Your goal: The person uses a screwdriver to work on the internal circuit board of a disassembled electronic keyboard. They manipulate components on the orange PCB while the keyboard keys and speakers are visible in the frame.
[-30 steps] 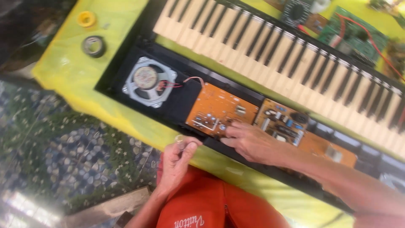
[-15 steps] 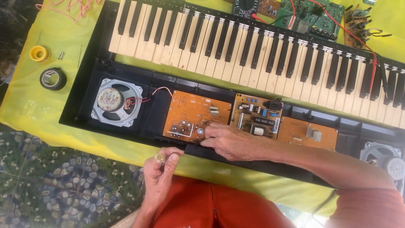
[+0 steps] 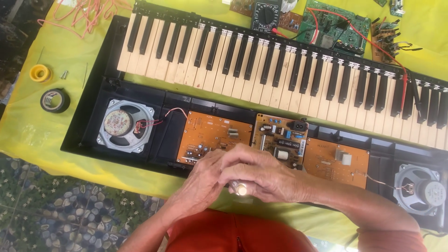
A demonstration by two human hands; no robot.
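- Two hands meet over the near edge of the opened keyboard (image 3: pixel 280 65), just in front of its row of orange circuit boards (image 3: pixel 212 137).
- Left hand (image 3: pixel 205 179) and right hand (image 3: pixel 261 175) overlap, fingers curled inward; both grips look closed around a small round metal piece (image 3: pixel 241 188), which shows between the fingers at the keyboard's near rim, probably held there so that it stays close to the boards.
- What exactly the piece is cannot be told.
- At the keyboard's left end a round speaker (image 3: pixel 123 125) sits face up in its bay, red wires running toward the boards; a second speaker (image 3: pixel 417 189) sits at the right end.
- Beyond the keys lie a dial meter (image 3: pixel 266 14) and a green circuit board (image 3: pixel 333 25), with a red lead trailing across the keys.
- Left of the keyboard, a roll of black tape (image 3: pixel 54 100) and a yellow spool (image 3: pixel 40 73) rest on the yellow cloth (image 3: pixel 28 126) that covers the worktop, within reach.
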